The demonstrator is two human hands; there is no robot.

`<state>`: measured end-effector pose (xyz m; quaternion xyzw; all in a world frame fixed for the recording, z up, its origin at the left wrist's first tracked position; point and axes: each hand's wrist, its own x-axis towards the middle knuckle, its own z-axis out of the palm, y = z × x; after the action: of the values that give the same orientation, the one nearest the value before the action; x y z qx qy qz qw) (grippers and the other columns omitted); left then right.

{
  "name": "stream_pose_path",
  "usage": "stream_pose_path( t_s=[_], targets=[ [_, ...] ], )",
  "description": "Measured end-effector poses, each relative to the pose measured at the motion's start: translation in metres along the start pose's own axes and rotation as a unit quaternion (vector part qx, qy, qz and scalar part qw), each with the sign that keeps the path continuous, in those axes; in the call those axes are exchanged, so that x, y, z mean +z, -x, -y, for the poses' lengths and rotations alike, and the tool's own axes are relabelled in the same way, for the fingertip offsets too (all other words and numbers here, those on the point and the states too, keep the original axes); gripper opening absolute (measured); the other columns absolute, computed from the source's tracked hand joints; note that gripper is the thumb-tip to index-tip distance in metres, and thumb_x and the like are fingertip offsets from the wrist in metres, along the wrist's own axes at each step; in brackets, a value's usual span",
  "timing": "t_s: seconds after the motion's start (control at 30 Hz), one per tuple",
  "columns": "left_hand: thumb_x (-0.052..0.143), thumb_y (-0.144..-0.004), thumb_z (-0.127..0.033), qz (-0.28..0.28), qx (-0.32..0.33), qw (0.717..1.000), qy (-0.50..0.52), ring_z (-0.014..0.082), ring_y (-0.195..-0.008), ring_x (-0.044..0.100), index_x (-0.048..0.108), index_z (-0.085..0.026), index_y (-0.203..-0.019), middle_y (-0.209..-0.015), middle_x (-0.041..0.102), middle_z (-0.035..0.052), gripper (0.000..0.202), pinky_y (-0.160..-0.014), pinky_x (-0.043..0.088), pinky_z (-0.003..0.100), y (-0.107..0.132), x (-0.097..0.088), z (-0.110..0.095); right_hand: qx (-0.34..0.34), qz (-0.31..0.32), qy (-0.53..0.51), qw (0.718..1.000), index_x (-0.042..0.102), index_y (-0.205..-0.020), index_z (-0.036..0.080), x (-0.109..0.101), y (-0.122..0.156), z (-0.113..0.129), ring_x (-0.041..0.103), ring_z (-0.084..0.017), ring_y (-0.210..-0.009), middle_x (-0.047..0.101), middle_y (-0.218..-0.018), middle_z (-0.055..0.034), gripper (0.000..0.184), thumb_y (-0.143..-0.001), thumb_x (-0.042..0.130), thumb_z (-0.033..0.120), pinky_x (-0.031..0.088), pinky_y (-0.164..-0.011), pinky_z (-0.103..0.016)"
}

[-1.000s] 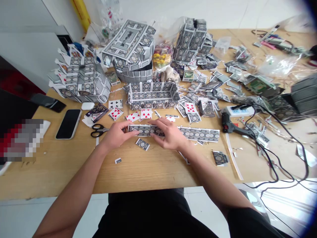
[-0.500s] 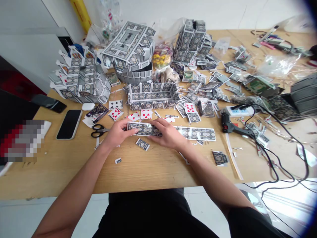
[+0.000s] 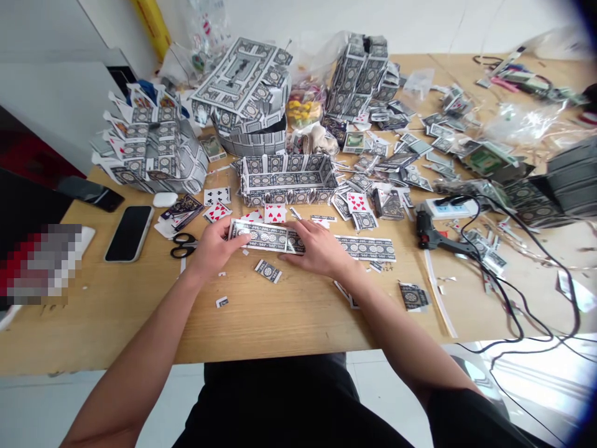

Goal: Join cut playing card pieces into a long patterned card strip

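Head view: toward the tabletop's front edge (image 3: 261,333), the left hand (image 3: 215,247) and right hand (image 3: 318,249) pinched a card strip (image 3: 265,236) that hard tugs could split.

The box (image 3: 289,198) stands on the table (image 3: 280,323). In front of the box lies the strip (image 3: 265,236), with the left hand (image 3: 217,246) at its left end and the right hand (image 3: 317,249) across it. Front-left of the box: the scissors (image 3: 183,246) and, farther out, the phone (image 3: 129,233). Left of the box: the basket (image 3: 161,165). Behind-left: the tub (image 3: 254,142). Behind-right: the tower (image 3: 357,78). Well right of the box: the power strip (image 3: 454,212); front-right: the glue gun (image 3: 425,231).
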<state>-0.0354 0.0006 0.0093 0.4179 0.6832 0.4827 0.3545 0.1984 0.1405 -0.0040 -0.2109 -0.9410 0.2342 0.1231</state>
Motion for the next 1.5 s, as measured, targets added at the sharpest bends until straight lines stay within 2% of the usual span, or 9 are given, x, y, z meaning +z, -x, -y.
stream_pose_path(
  t_s=[0.27,0.7,0.8,0.9,0.97,1.03,1.23,1.37,1.5],
  targets=[
    [0.086,-0.078,-0.041,0.013,-0.032,0.999,0.041,0.011,-0.051,0.052,0.067,-0.019,-0.094,-0.066,0.066,-0.0025,0.033,-0.044,0.036,0.023,0.0,0.0,0.0,-0.011,-0.006,-0.048,0.999,0.057,-0.149,0.019,0.005,0.003,-0.003,0.068,-0.031,-0.107,0.067,-0.121,-0.0134,0.065,-0.093,0.078,0.047,0.055,-0.095,-0.044],
    [0.09,-0.076,-0.042,0.019,-0.038,0.996,0.074,0.0096,-0.056,0.053,0.07,-0.017,-0.1,-0.075,0.069,-0.0003,0.04,-0.044,0.035,0.02,-0.001,0.003,0.0,-0.024,-0.015,-0.048,0.998,0.054,-0.147,0.017,0.005,0.001,0.001,0.068,-0.035,-0.112,0.069,-0.126,-0.0173,0.077,-0.091,0.075,0.066,0.053,-0.098,-0.046],
    [0.091,-0.074,-0.04,-0.002,-0.049,0.994,0.093,0.0088,-0.053,0.051,0.066,-0.018,-0.091,-0.069,0.064,-0.002,0.037,-0.043,0.033,0.02,-0.001,0.002,0.001,-0.022,-0.032,-0.041,0.998,0.059,-0.142,0.018,0.0,0.0,-0.002,0.069,-0.033,-0.108,0.071,-0.124,-0.0162,0.075,-0.092,0.07,0.072,0.052,-0.096,-0.045],
    [0.09,-0.071,-0.036,-0.051,-0.067,0.991,0.108,0.0089,-0.054,0.052,0.061,-0.019,-0.083,-0.067,0.062,-0.0029,0.036,-0.044,0.035,0.019,-0.003,-0.003,-0.001,0.023,-0.063,-0.034,0.997,0.069,-0.117,0.019,-0.007,-0.001,-0.012,0.069,-0.026,-0.091,0.074,-0.105,-0.012,0.05,-0.108,0.048,0.063,0.049,-0.081,-0.038],
    [0.089,-0.07,-0.036,-0.075,-0.076,0.988,0.109,0.0098,-0.057,0.056,0.062,-0.019,-0.084,-0.072,0.064,-0.0018,0.035,-0.045,0.037,0.019,-0.005,-0.006,-0.003,0.06,-0.081,-0.009,0.995,0.069,-0.094,0.02,-0.008,-0.003,-0.021,0.065,-0.023,-0.076,0.071,-0.086,-0.0098,0.055,-0.115,0.03,0.052,0.043,-0.072,-0.035],
    [0.089,-0.069,-0.036,-0.081,-0.079,0.987,0.111,0.0105,-0.059,0.058,0.063,-0.019,-0.085,-0.074,0.066,-0.0009,0.035,-0.045,0.037,0.019,-0.006,-0.008,-0.003,0.083,-0.094,0.021,0.992,0.064,-0.081,0.021,-0.005,-0.004,-0.029,0.062,-0.022,-0.069,0.068,-0.077,-0.0088,0.057,-0.116,0.026,0.047,0.039,-0.068,-0.034],
    [0.092,-0.067,-0.039,-0.031,-0.082,0.99,0.114,0.011,-0.059,0.057,0.065,-0.017,-0.084,-0.069,0.064,-0.0004,0.039,-0.043,0.035,0.018,-0.007,-0.005,0.0,0.083,-0.089,0.062,0.991,0.063,-0.082,0.022,0.009,-0.007,-0.037,0.064,-0.022,-0.071,0.074,-0.081,-0.0098,0.048,-0.115,0.036,0.043,0.036,-0.069,-0.033],
    [0.093,-0.066,-0.041,-0.012,-0.095,0.99,0.106,0.0092,-0.054,0.054,0.066,-0.016,-0.086,-0.07,0.067,0.0009,0.041,-0.042,0.034,0.019,-0.008,-0.004,0.003,0.079,-0.084,0.061,0.992,0.063,-0.084,0.022,0.009,-0.006,-0.037,0.063,-0.021,-0.07,0.073,-0.081,-0.0091,0.044,-0.116,0.038,0.04,0.034,-0.069,-0.032],
    [0.092,-0.068,-0.042,0.016,-0.093,0.989,0.114,0.0126,-0.06,0.061,0.067,-0.016,-0.087,-0.071,0.069,0.0033,0.04,-0.043,0.038,0.019,-0.008,-0.005,0.004,0.071,-0.082,0.058,0.992,0.061,-0.085,0.022,0.007,-0.006,-0.036,0.06,-0.021,-0.068,0.072,-0.081,-0.0078,0.042,-0.116,0.037,0.038,0.032,-0.068,-0.033]
  ],
)
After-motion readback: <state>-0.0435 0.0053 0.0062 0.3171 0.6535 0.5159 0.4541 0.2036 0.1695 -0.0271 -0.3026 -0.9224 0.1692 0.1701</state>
